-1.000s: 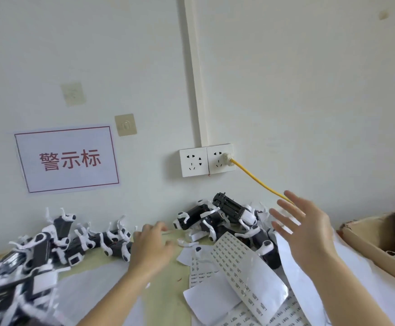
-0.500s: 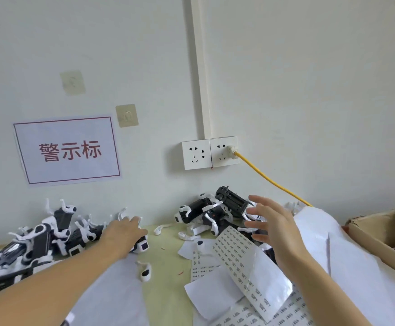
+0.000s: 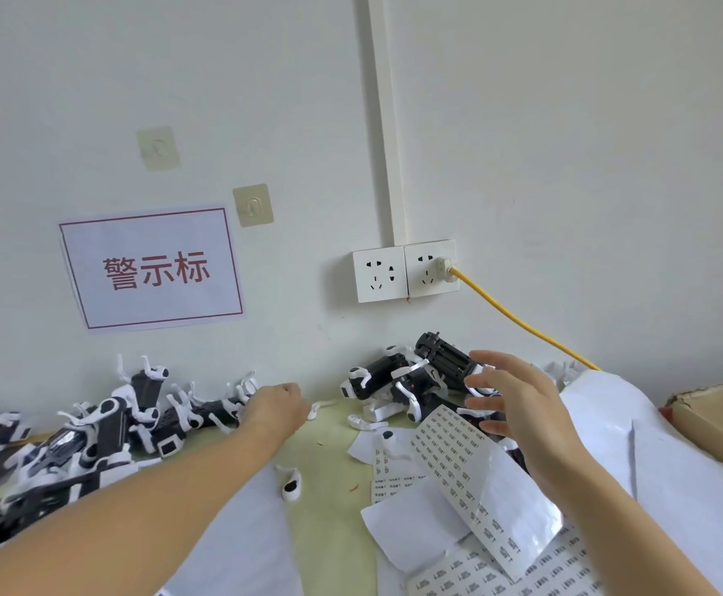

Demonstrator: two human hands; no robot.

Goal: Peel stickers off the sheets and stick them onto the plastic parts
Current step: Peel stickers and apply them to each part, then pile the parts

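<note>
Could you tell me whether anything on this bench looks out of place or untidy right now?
Yes. A small white piece with a black mark lies alone on the bench, apart from both heaps of black-and-white plastic parts. The sticker sheets lie crooked, overlapping and curling instead of stacked flat. Small red scraps dot the surface.

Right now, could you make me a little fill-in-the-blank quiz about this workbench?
1. The cable plugged into the wall socket is ____.
2. The sign on the wall has a ____ border.
3. The right hand hovers with its fingers ____.
4. The stickers sit on a curled ____.

Missing words: yellow; red; spread; sheet
</note>
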